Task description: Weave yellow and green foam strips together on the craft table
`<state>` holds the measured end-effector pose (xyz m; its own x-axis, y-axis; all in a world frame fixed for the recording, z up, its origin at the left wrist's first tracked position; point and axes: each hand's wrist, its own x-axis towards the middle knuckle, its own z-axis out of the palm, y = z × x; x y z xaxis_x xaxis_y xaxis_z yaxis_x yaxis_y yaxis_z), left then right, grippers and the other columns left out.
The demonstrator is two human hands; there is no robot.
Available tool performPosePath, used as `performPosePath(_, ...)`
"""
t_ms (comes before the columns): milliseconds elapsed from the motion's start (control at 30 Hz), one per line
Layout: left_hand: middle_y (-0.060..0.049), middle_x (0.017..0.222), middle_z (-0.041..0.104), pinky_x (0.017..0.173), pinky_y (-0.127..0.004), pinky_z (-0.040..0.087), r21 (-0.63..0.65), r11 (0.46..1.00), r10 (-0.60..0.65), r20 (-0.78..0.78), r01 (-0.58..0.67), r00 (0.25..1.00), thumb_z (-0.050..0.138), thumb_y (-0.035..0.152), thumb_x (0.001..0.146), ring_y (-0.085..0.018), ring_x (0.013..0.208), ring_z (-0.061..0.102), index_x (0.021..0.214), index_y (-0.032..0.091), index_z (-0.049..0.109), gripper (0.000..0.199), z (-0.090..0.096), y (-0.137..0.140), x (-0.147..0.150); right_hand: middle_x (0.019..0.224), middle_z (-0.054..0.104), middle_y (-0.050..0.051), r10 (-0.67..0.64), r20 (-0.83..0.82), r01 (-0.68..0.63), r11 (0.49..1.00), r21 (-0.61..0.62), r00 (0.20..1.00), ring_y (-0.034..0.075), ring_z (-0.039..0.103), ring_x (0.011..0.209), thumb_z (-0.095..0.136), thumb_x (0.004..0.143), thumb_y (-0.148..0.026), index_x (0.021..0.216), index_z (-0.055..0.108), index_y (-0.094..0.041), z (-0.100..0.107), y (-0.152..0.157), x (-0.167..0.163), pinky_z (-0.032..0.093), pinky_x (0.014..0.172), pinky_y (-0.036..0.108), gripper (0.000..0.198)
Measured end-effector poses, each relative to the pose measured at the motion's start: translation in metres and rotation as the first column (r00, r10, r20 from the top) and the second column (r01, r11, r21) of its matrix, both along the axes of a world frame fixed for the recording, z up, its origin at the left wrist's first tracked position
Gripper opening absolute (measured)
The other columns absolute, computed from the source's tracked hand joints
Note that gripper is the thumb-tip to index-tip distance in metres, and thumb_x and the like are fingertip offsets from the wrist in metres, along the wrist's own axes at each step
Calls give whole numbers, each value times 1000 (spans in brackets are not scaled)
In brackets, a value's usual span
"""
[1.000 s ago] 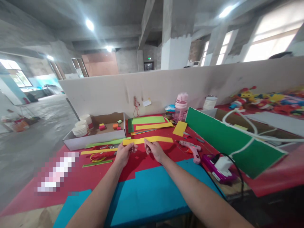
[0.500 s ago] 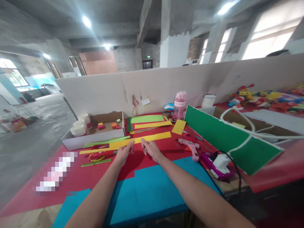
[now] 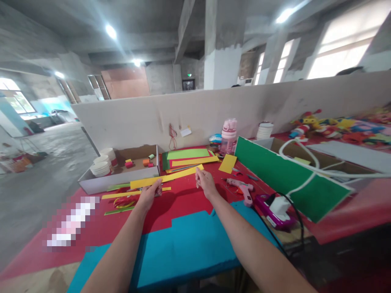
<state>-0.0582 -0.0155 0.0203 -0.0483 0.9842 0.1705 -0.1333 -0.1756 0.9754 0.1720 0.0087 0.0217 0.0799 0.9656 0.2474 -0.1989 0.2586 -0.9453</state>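
A long yellow paper strip point(image 3: 179, 174) stretches between my hands, slightly tilted, its right end higher. My left hand point(image 3: 149, 192) is closed in a pinch on the strip's left part, with a length sticking out past it. My right hand point(image 3: 205, 184) pinches near the right end, fingers curled. Below my left hand lie another narrow yellow strip point(image 3: 166, 189), a green strip point(image 3: 119, 211) and yellow-handled scissors point(image 3: 125, 202), partly covered. A pink glue gun point(image 3: 244, 190) rests to the right of my right hand.
Stacked coloured sheets point(image 3: 189, 154) lie behind the strip. An open box point(image 3: 117, 178) with paper rolls and cups stands at left. At right are a yellow sheet point(image 3: 227, 163), a purple power strip point(image 3: 276, 215), a green-sided box point(image 3: 284, 179) and a pink bottle point(image 3: 229, 136). Blue cloth point(image 3: 189, 244) covers the front.
My hands have moved apart along the yellow strip, the left one leftward, the right one rightward and up. The strip has shifted left, so my right hand is now near its right end.
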Motion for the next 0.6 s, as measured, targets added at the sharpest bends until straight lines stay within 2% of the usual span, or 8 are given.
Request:
performPosePath(100, 1, 47, 45, 50, -23, 38, -19, 999, -45, 15, 45, 999, 69, 40, 72, -10, 48, 43, 51, 17, 50, 37, 3, 2, -6, 41, 32, -7, -63, -56, 64, 998, 22, 996, 8, 33, 35, 52, 78, -63, 54, 42, -21, 2, 2, 6, 33, 38, 23, 49)
performPosePath(167, 2, 48, 45, 50, -23, 38, -1, 1000, -25, 84, 25, 996, 68, 41, 73, -9, 48, 43, 53, 17, 49, 37, 7, 3, -11, 43, 33, -7, -140, -130, 145, 989, 28, 982, 8, 33, 37, 50, 80, -64, 57, 42, -22, 0, 3, 9, 35, 40, 23, 48)
performPosePath(233, 3, 49, 44, 50, -22, 37, 18, 1000, -12, 174, 8, 985, 68, 42, 73, -8, 48, 42, 56, 17, 48, 36, 10, 4, -14, 46, 36, -7, -138, -146, 143, 989, 21, 979, 8, 35, 39, 50, 79, -65, 60, 43, -22, -2, 3, 9, 36, 42, 23, 48)
performPosePath(267, 4, 49, 43, 50, -22, 37, 20, 1000, -16, 214, 12, 977, 68, 43, 73, -8, 48, 42, 57, 17, 48, 36, 11, 4, -13, 47, 38, -6, -78, -114, 79, 997, 9, 990, 8, 36, 40, 51, 78, -66, 61, 44, -21, -4, 2, 6, 37, 42, 22, 48)
performPosePath(333, 4, 50, 44, 50, -22, 37, -5, 999, -49, 260, 53, 964, 68, 45, 73, -8, 47, 41, 60, 18, 48, 36, 11, 3, -8, 48, 42, -6, 157, 1, -157, 987, -43, 988, 8, 38, 40, 56, 74, -66, 63, 46, -21, -7, -3, -2, 37, 42, 22, 48)
performPosePath(433, 3, 50, 47, 50, -23, 37, -55, 989, -123, 198, 137, 972, 66, 48, 74, -10, 47, 44, 59, 18, 51, 37, 5, -1, 10, 52, 47, -6, 450, 74, -441, 891, -108, 890, 8, 40, 41, 65, 69, -63, 67, 49, -20, -12, -15, -21, 37, 42, 22, 46)
performPosePath(500, 1, 48, 49, 51, -24, 37, -64, 981, -181, 51, 184, 982, 64, 49, 76, -11, 47, 45, 54, 17, 54, 40, 0, -5, 21, 52, 47, -6, 509, 63, -498, 857, -130, 859, 8, 41, 42, 64, 70, -64, 66, 50, -19, -14, -22, -31, 38, 45, 22, 47)
performPosePath(600, -2, 46, 52, 54, -25, 37, -69, 969, -246, -140, 239, 959, 61, 50, 78, -12, 48, 47, 49, 16, 57, 44, -5, -10, 31, 46, 42, -5, 469, 48, -448, 866, -223, 882, 9, 42, 43, 55, 74, -68, 60, 51, -19, -15, -28, -39, 39, 48, 24, 51)
